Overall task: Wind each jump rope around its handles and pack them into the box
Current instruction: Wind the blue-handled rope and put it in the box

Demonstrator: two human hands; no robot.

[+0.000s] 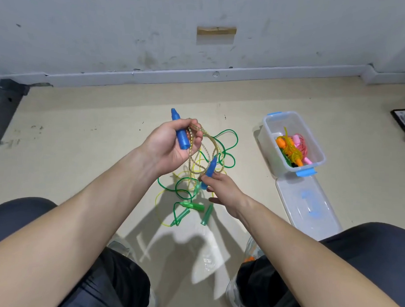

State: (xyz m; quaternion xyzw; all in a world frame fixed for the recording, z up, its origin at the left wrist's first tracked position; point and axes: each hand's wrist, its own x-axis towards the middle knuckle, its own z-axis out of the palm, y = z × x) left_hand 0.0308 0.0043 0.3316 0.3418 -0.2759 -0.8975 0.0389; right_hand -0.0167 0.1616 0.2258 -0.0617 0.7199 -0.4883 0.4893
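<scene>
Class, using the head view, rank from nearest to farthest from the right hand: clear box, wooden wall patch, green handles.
1. Green handles, floor beside right hand.
2. Clear box, to the right.
3. Wooden wall patch, far ahead.

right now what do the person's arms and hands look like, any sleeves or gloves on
Both bare: the left hand and right hand wear no gloves, and no rings, watch or bands show. The left forearm and right forearm are uncovered to the frame's edge, no sleeves in view.
</scene>
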